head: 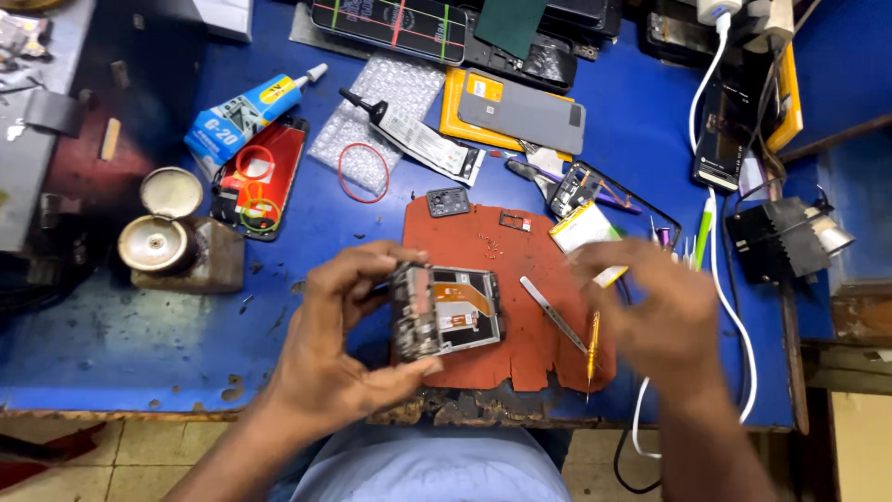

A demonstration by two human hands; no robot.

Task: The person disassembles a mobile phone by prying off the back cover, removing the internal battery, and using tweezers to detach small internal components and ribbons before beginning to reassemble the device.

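While a blue worktable fills nearly the whole head view, a rust-red work mat lies at its near edge, right in front of the person. Above that mat the left hand holds an opened phone body tilted up off the surface, thumb at its lower edge and fingers curled over its top edge, so the circuit side with an orange flex strip faces the camera. The right hand hovers just beside the phone, to its right; it is blurred, its fingers loosely spread, and I cannot tell whether it holds anything.

On the mat between the hands lie metal tweezers, and near them a slim orange-handled screwdriver points toward the table edge. A small black camera frame sits at the mat's far edge. Further back, a blue glue tube rests at the left, next to a red phone back with rubber bands on it. A white cable trails down the right side.
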